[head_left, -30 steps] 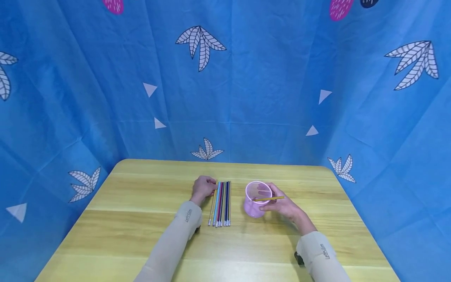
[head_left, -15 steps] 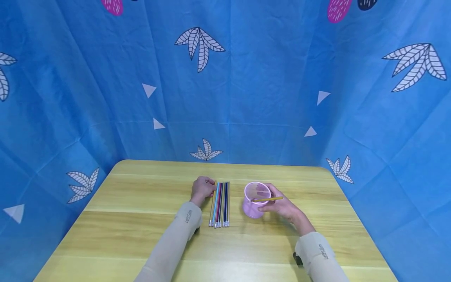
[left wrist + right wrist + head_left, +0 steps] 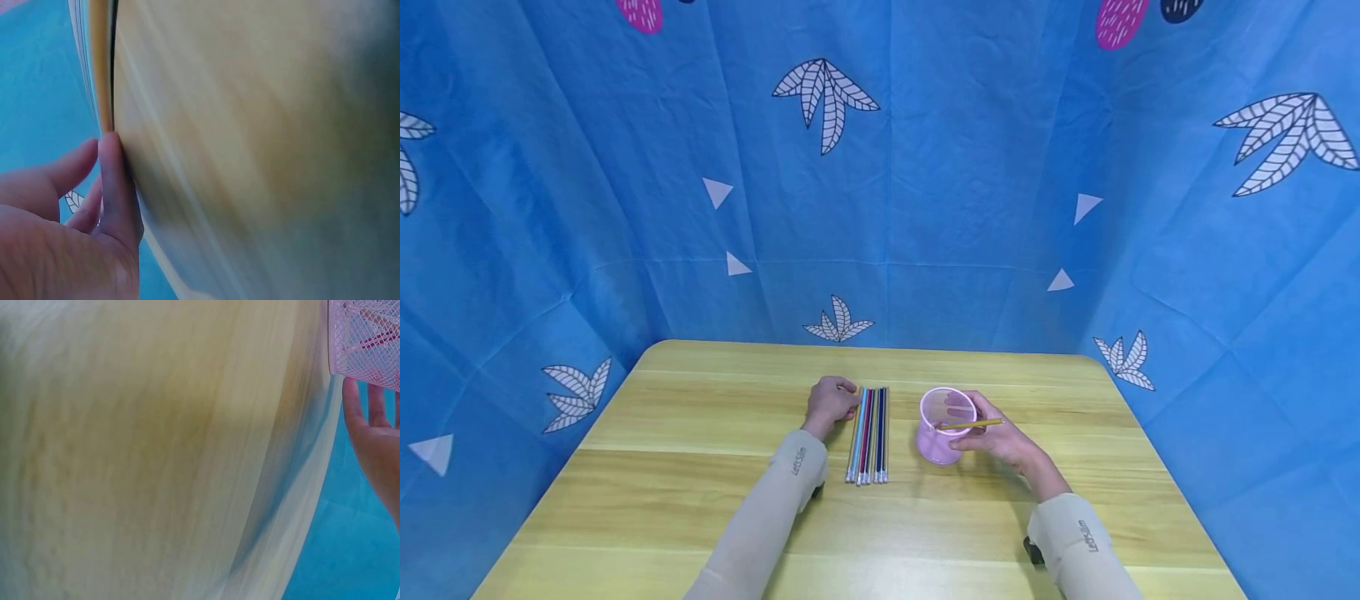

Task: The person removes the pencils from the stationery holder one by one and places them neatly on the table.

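Pencils [image 3: 868, 435] lie side by side in a row on the table, eraser ends toward the person. At the row's far left end is my left hand [image 3: 831, 398]; in the left wrist view a straight finger [image 3: 114, 187] touches the outermost yellow pencil [image 3: 100, 62], with the thumb close by. To the right, my right hand [image 3: 1000, 437] grips a pink mesh pencil cup [image 3: 938, 448] from its right side, thumb in front and fingers behind. A yellow pencil [image 3: 972, 424] slants out of the cup over its rim, above that hand. Only the cup's lower part shows in the right wrist view.
The wooden table [image 3: 700, 500] has rounded far corners. A blue patterned curtain [image 3: 887, 208] hangs behind it and along both sides.
The leftmost pencil has moved right, closer against the row, and the left hand's fingers have shifted slightly. The right hand and cup have stayed put; the head view has shifted a little.
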Motion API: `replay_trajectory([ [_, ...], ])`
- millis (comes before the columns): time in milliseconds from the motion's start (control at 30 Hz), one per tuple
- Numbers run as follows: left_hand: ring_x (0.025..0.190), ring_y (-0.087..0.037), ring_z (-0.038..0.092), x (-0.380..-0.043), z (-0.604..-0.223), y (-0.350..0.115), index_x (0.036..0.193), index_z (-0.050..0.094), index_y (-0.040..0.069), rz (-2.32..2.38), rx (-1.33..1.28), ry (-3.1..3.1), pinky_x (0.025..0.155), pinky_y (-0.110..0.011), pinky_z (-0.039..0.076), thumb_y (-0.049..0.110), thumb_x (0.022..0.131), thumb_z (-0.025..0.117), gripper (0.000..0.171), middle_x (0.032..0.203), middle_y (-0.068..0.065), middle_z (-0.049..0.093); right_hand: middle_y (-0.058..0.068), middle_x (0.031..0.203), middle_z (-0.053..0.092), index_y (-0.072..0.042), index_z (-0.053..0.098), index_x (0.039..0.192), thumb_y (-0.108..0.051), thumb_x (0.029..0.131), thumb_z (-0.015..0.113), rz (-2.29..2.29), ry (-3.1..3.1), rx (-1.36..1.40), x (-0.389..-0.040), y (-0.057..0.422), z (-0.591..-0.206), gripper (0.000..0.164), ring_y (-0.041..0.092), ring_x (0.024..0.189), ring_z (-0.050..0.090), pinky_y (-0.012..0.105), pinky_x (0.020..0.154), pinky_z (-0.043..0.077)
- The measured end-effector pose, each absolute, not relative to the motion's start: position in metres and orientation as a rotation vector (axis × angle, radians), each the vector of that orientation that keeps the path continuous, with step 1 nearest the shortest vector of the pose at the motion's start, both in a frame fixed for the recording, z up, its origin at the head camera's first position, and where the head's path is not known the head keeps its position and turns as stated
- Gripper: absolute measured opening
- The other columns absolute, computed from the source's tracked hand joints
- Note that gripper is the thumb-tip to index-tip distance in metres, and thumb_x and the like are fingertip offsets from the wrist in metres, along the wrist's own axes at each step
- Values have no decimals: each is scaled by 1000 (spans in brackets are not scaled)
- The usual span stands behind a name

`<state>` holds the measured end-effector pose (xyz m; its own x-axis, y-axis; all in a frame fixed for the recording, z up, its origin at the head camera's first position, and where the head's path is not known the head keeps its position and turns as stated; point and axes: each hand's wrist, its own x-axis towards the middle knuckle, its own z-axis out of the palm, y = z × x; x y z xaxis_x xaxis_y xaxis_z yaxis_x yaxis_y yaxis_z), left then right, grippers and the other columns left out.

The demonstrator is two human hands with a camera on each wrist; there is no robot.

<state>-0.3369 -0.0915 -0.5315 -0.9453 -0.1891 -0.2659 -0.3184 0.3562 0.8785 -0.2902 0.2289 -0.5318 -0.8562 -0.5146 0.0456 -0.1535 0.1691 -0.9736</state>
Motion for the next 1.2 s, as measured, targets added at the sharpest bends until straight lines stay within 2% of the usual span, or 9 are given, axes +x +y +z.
replay_trajectory([
  [200,67,-17,67,-332,-527,-94,116,71,4,1736,-405,2466,57,-24,62,1,89,76,28,91,-10,73,30,149,47,-2,40,150,4,81,82,-1739,2146,-649,-291,229,-532,80,38,128,56,31,101,55],
  [433,81,-28,72,-317,-514,-90,125,70,3,1767,-130,2542,69,-33,66,7,92,76,33,107,-13,72,30,150,47,-2,40,150,4,81,82,-1750,2142,-658,-290,228,-530,81,49,134,48,35,104,53],
  [567,90,-31,73,-305,-505,-86,127,69,4,1772,61,2543,77,-34,67,10,92,78,37,115,-14,71,28,152,46,-2,40,151,3,81,83,-1740,2154,-666,-290,228,-530,82,48,136,47,33,105,52],
  [700,94,-26,71,-288,-499,-78,127,70,11,1773,268,2529,80,-36,67,12,91,79,37,117,-13,71,30,151,46,-1,40,150,4,81,82,-1749,2143,-674,-290,228,-531,81,47,133,50,30,102,55],
  [800,96,-21,70,-275,-496,-70,126,72,15,1794,401,2520,81,-33,65,12,91,80,36,118,-12,72,30,149,48,-2,41,149,3,80,82,-1749,2153,-647,-289,227,-530,81,42,129,55,30,101,55],
  [967,99,-22,72,-255,-491,-56,126,72,10,1866,558,2479,80,-26,64,9,89,82,39,119,-13,73,24,149,50,-7,41,150,-1,81,85,-1720,2207,-589,-286,226,-529,82,33,130,55,34,104,52],
  [1100,101,-26,71,-245,-488,-45,126,71,6,1907,615,2427,79,-26,64,8,87,83,41,118,-15,72,20,152,48,-12,37,155,-3,81,85,-1713,2220,-584,-284,225,-529,89,37,136,50,38,108,48],
  [1200,102,-25,70,-241,-490,-36,124,71,6,1940,622,2375,83,-27,65,8,87,83,39,120,-14,72,20,155,45,-15,29,160,-2,82,84,-1720,2203,-611,-282,225,-528,97,42,140,45,40,110,47],
])
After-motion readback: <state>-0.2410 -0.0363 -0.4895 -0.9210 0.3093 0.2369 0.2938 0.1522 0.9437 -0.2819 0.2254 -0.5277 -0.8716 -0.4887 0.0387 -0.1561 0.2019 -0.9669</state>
